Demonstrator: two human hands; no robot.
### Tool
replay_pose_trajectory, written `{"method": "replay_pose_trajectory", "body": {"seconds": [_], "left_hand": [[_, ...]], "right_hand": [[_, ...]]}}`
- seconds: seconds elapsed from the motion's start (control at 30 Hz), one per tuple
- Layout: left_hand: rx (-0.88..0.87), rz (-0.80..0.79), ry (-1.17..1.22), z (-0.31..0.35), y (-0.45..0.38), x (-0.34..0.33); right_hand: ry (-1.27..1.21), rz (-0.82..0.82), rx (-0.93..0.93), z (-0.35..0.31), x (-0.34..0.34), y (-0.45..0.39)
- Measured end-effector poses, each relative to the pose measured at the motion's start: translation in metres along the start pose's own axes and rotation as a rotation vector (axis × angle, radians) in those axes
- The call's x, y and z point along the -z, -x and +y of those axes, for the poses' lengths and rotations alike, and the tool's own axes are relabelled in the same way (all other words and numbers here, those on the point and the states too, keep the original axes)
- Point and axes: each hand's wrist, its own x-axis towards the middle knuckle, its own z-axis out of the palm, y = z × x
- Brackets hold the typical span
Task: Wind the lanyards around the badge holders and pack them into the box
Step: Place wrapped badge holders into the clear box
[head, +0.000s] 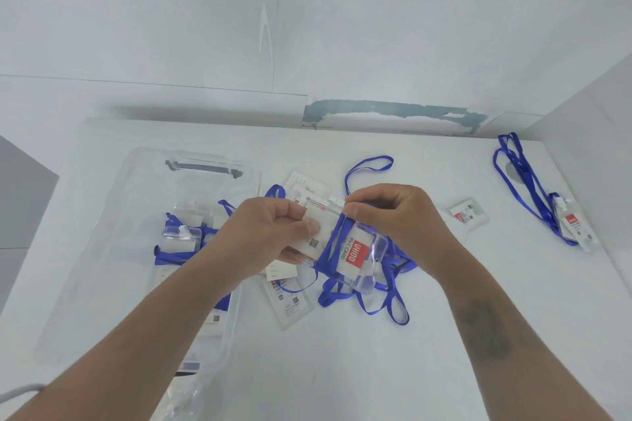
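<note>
Nearest, the left hand [273,232] pinches one end of a clear badge holder [345,249], thumb on top, while the right hand [393,215] has its fingers curled around the blue lanyard [333,243] at the holder's upper edge, both raised above the white surface [478,335]. A couple of turns already cross the holder's middle. To wind well, keep the strap flat and taut, each turn beside the last. Left of the hands, the clear box [136,188] holds wrapped holders; farther right lies an unwound badge set [533,191].

white table [444,369], pale wall [136,10], peeling strip [393,113]
</note>
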Motion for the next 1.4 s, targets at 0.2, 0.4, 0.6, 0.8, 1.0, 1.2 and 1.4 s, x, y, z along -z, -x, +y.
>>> {"method": "replay_pose_trajectory", "body": {"seconds": [0.2,0.4,0.6,0.8,1.0,1.2,1.4], "left_hand": [[0.086,-0.069,0.187,-0.005,0.005,0.002],[0.122,-0.107,0.205,-0.008,0.006,0.002],[0.043,0.030,0.269,0.001,0.005,0.007],[-0.009,0.240,0.473,0.002,0.004,0.008],[-0.069,0.491,0.377,0.008,0.004,0.013],[-0.171,0.482,0.006,0.008,0.011,0.020],[-0.087,0.102,0.008,0.010,0.022,0.033]], "right_hand": [[-0.805,-0.230,-0.339,0.041,-0.034,0.008],[-1.008,-0.226,-0.411,0.048,-0.047,0.020],[-0.874,-0.065,-0.444,0.040,-0.047,0.007],[-0.230,0.005,-0.254,0.016,-0.070,0.005],[0.509,-0.140,0.077,-0.007,-0.070,0.023],[0.794,-0.111,0.294,-0.049,-0.042,0.024],[0.272,-0.210,0.165,-0.060,-0.019,-0.008]]}}
